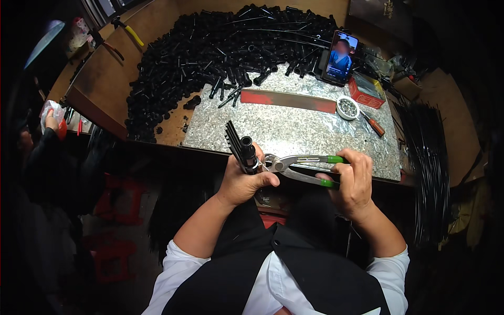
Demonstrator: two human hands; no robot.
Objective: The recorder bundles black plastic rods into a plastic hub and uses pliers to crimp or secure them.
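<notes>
In my left hand (240,177) is a black tube-shaped part (248,149) with a round open top. A row of thin black prongs (233,139) stands up beside the tube, slanting left. My right hand (353,181) grips a pair of pliers (299,161) by its green-tipped handles, which are spread apart. The pliers' head points left and meets the lower part of the black piece, close to my left thumb. What exactly the jaws bite on is too small to make out. Both hands are above the near edge of the bench.
Behind lies a big heap of black tubular parts (210,47). On the speckled board (220,126) are a red-brown strip (289,101), a white bowl (340,110) of small metal bits, a screwdriver (375,126), a red box (366,90) and a propped phone (340,58). Long black rods (428,157) hang right. Another person's hand (51,122) is left.
</notes>
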